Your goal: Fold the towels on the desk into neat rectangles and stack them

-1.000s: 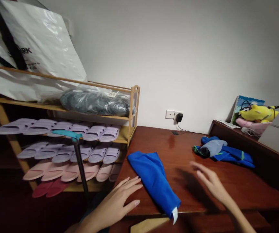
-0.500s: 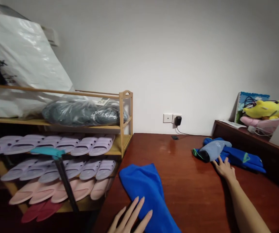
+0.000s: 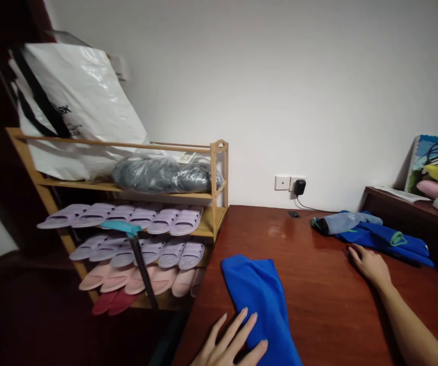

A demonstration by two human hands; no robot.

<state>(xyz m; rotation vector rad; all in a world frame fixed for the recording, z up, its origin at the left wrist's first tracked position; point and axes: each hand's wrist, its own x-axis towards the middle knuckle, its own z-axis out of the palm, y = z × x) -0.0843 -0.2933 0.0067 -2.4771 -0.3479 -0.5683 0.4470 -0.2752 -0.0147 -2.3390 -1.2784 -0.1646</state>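
The blue cloth (image 3: 275, 300) lies on the counter (image 3: 314, 290), beneath the spread fingers of the left hand (image 3: 226, 351). Its long axis runs from beyond these fingers toward the lower right, where the view cuts it. Just beyond the bent fingers of the right hand (image 3: 373, 267) is a blue-grey fabric bundle (image 3: 371, 231); I cannot tell if they grip. Left of all fingers, a shoe rack (image 3: 213, 203) bears slippers (image 3: 186, 221) and a clear plastic bag (image 3: 165, 178) with grey contents. Farther stands a white wall (image 3: 241, 101).
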